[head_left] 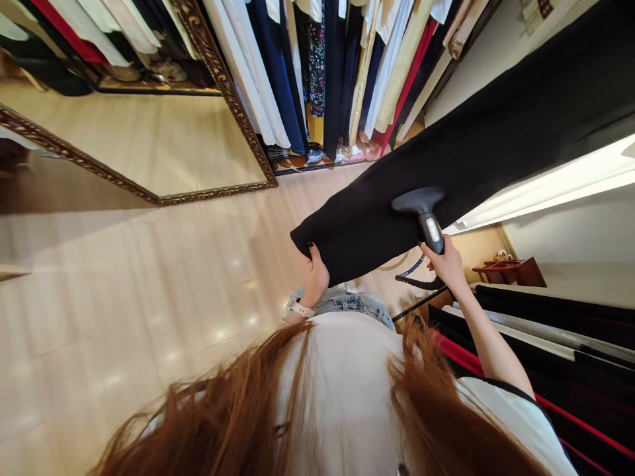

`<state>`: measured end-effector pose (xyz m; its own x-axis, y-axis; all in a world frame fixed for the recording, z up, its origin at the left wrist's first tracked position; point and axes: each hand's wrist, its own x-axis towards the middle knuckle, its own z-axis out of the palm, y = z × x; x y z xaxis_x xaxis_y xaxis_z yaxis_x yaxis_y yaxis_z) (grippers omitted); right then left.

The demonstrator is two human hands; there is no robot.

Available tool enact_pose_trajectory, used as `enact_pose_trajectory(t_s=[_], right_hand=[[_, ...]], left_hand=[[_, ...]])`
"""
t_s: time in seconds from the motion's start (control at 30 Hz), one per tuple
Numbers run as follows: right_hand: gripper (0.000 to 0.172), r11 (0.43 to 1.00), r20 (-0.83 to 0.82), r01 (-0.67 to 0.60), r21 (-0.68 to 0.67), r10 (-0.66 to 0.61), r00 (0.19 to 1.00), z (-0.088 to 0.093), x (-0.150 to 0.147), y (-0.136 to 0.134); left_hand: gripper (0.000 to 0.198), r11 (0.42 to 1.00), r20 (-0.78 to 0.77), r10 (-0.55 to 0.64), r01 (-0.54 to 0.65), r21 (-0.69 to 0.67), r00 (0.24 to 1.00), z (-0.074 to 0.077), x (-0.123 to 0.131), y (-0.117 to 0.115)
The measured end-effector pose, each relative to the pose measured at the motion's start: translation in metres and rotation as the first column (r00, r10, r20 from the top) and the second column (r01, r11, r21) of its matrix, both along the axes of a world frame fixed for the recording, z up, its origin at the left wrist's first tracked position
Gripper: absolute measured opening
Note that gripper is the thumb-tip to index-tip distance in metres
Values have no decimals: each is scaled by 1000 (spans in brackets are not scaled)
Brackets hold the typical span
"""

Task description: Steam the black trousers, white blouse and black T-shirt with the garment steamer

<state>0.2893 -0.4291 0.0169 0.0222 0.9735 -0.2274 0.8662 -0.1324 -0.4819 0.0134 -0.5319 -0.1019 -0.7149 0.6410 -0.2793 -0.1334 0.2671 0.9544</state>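
Note:
A long black garment (pixel 367 205), perhaps a trouser leg, stretches from the upper right down toward me. My left hand (pixel 315 270) grips its lower end, thumb on top and the other fingers hidden beneath the cloth. In my right hand (pixel 449 264) is the handle of a dark grey garment steamer (pixel 430 225). The steamer's wide head rests on or just over the black fabric; I cannot tell whether it touches. A dark hose (pixel 421 283) loops below that hand.
Clothes (pixel 342 73) hang on a rack at the back, with shoes and bags under them. A mirror in an ornate frame (pixel 238 119) leans at left. More garments (pixel 536 330) hang close on my right, near a small reddish-brown wooden piece (pixel 516 271). Pale wooden floor (pixel 188 277) lies at left.

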Motion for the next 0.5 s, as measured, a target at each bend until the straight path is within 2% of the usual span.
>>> enact_pose_trajectory(t_s=[0.17, 0.27, 0.5], right_hand=[[50, 973, -14, -165, -160, 165, 986, -1, -16, -26], [49, 952, -18, -222, -212, 223, 975, 0, -14, -31], [47, 987, 128, -108, -115, 123, 984, 26, 37, 12]], left_hand=[[76, 999, -67, 5, -2, 39, 998, -5, -2, 2], [74, 999, -71, 13, -10, 50, 997, -8, -2, 3], [71, 998, -11, -36, 36, 54, 999, -13, -1, 5]])
